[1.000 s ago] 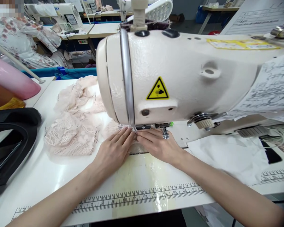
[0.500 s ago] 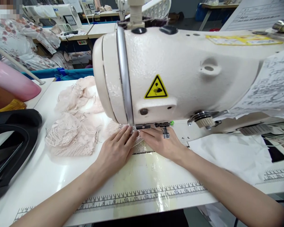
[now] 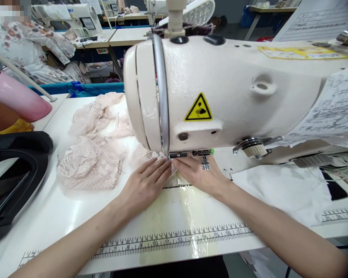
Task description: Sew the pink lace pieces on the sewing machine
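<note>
A cream sewing machine (image 3: 220, 88) fills the middle of the view. My left hand (image 3: 145, 183) lies flat, fingers stretched out, on a small piece of pale lace (image 3: 165, 162) just under the machine's head. My right hand (image 3: 200, 175) lies flat beside it, fingertips meeting the left hand's at the presser foot (image 3: 204, 162). Both hands press the lace down on the machine bed. The needle is hidden behind the head.
A heap of pink lace pieces (image 3: 95, 150) lies left of the hands. Black tray (image 3: 14, 173) and pink bottle (image 3: 14, 96) at far left. White cloth (image 3: 281, 189) at right. A ruler strip (image 3: 168, 241) runs along the table's front edge. Another person in floral clothing (image 3: 23, 42) sits behind.
Both hands stay pressed on the lace under the machine head; the fingertips shift slightly. The view has swung a little, so everything sits slightly further right.
</note>
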The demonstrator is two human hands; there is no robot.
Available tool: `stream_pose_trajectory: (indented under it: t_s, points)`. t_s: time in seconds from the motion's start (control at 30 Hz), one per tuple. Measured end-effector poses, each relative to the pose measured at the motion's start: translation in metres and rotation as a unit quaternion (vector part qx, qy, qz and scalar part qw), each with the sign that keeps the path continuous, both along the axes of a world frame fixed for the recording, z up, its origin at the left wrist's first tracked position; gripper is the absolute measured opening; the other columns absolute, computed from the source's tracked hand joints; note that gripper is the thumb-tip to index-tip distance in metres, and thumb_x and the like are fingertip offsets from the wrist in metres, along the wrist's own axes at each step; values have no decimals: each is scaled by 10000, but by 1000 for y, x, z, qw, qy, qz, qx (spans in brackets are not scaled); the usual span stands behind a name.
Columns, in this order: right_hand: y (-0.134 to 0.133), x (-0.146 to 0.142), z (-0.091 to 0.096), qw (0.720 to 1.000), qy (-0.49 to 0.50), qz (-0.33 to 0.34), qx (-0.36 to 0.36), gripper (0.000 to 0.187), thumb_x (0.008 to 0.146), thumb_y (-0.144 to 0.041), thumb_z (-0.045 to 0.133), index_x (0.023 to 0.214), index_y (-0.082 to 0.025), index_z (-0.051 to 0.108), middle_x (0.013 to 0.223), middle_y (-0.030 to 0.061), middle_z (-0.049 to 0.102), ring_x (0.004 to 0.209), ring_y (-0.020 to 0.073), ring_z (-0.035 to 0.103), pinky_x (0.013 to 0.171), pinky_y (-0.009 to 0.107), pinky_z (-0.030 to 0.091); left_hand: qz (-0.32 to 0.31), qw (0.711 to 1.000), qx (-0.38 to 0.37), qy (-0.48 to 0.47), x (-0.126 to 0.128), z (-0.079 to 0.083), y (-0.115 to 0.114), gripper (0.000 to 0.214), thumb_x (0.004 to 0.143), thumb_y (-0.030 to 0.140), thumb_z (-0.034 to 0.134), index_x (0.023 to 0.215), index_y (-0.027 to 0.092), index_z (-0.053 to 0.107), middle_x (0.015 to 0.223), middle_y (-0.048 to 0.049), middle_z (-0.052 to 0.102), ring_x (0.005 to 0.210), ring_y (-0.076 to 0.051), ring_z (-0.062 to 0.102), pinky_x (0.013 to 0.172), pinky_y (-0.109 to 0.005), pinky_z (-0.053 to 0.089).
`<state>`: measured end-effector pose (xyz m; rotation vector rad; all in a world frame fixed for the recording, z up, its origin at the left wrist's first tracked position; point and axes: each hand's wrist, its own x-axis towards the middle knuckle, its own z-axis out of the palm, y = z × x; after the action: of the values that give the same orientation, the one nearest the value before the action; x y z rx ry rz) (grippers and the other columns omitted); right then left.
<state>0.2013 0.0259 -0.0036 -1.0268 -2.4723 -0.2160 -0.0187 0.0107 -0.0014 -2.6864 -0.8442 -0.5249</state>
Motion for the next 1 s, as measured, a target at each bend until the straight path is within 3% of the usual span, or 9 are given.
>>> stream_pose_trajectory:
  t_s: [0.1, 0.2, 0.33, 0.63, 0.87, 1.0]
  points:
    - [-5, -2, 4, 995, -61, -20, 75, 303, 900, -20, 444, 1061, -167, 654, 1065, 60, 736, 809, 179, 650, 682, 341, 461, -9, 1000, -3, -27, -2, 2, -1, 266, 951, 114, 486, 1147, 107, 665, 1235, -104, 692, 1155, -242, 658, 1018, -416, 542]
    - [-4, -4, 4, 993, -61, -5, 102, 260, 891, -33, 487, 1006, -177, 671, 1050, 34, 735, 858, 158, 632, 655, 306, 438, -9, 999, -19, -48, -4, 4, -1, 236, 951, 128, 486, 1078, 97, 682, 1196, -118, 711, 1119, -246, 677, 1021, -426, 543]
    - [-2, -6, -2, 995, -58, 26, 77, 282, 881, -9, 492, 1024, -172, 673, 1027, 46, 720, 858, 139, 603, 625, 273, 408, -2, 999, -22, -40, -7, 8, 1, 230, 952, 151, 473, 1019, 94, 685, 1160, -122, 727, 1064, -242, 703, 991, -410, 565]
    - [-4, -15, -7, 1000, 16, 18, 12, 212, 948, -132, 505, 1034, -197, 687, 1014, 50, 708, 865, 141, 602, 792, 272, 475, 5, 999, 5, -36, -7, 9, 0, 204, 920, 124, 501, 1011, 101, 682, 1152, -118, 731, 1081, -259, 693, 992, -417, 559]
    - [-6, -17, -5, 997, 31, 59, 34, 240, 904, -21, 513, 866, -191, 678, 872, -2, 724, 908, 124, 626, 832, 262, 481, 15, 999, -40, -16, -8, 7, 3, 347, 940, 147, 426, 1215, 43, 611, 1281, -154, 659, 1167, -266, 648, 1032, -438, 528]
    - [-7, -19, -3, 995, 39, 74, 53, 233, 883, 6, 526, 865, -182, 662, 850, -27, 737, 885, 109, 647, 835, 251, 494, 13, 999, -34, -12, -12, 5, 5, 329, 930, 123, 431, 1174, 69, 645, 1255, -128, 679, 1144, -247, 664, 1038, -417, 525]
